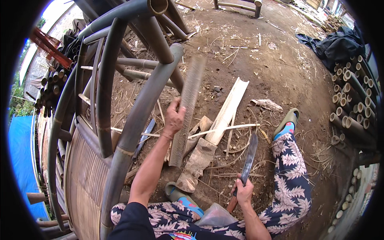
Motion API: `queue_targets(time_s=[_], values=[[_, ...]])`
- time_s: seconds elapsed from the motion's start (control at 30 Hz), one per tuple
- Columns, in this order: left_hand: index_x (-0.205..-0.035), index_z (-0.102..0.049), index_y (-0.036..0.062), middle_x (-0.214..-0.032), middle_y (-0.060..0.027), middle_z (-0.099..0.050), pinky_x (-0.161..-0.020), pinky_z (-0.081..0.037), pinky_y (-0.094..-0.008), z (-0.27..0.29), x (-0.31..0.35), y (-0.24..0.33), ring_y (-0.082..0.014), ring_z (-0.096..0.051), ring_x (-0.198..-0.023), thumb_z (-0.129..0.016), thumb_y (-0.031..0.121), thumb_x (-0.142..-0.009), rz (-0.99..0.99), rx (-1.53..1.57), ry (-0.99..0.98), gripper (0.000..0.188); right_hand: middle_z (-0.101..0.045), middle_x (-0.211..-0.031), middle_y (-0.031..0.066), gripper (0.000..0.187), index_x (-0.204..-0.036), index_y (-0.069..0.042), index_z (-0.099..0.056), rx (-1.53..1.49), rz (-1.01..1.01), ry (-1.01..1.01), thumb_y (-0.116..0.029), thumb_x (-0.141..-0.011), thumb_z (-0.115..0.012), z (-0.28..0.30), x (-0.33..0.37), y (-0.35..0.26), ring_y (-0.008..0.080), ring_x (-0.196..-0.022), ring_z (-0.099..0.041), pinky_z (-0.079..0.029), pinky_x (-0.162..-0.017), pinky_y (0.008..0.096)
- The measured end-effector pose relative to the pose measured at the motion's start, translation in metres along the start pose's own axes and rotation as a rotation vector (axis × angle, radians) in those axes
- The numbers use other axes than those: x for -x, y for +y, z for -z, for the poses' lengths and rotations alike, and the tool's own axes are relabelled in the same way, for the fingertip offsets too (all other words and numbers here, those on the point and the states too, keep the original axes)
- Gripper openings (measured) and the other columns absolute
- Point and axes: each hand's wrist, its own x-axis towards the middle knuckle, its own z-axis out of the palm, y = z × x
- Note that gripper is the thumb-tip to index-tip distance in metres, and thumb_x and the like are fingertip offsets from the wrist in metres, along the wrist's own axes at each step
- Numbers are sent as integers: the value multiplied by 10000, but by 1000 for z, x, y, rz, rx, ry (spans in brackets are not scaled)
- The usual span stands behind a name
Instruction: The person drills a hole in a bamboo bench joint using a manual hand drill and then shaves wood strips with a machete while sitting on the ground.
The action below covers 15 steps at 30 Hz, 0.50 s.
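My left hand is closed round the left edge of a long, split bamboo slat. The slat stands nearly upright, its upper end smeared by motion. In my right hand is the handle of a machete, its dark blade pointing up and away from me. Between the two hands lies a rough wooden block, with the slat to its left. Beyond the block, a pale split bamboo piece rests with its near end against it. The blade is apart from the slat.
A bamboo chair rises close on my left. Another blade-like tool lies beside it. Bamboo poles are stacked at the right under dark cloth. Shavings and thin strips litter the dirt floor. A blue tarp hangs far left.
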Motion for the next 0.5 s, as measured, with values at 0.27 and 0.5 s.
queue_targets(time_s=[0.27,0.5], values=[[-1132,-493,3,-828,-11,-509,-488,-484,-158,-3,93,124,-46,-532,-548,-810,536,-733,249,276,83,738,-553,-713,29,327,-1232,82,-544,-22,170,-72,-104,-963,-545,19,43,-55,116,-548,-550,-496,-506,261],[-1411,-435,-23,-1185,-114,-606,-974,-468,-379,-21,168,88,-183,-581,-1098,-673,177,-855,8,92,-256,637,-567,-677,37,363,-1243,107,-529,-13,246,-100,-120,-960,-545,40,103,-91,105,-542,-556,-463,-506,241]])
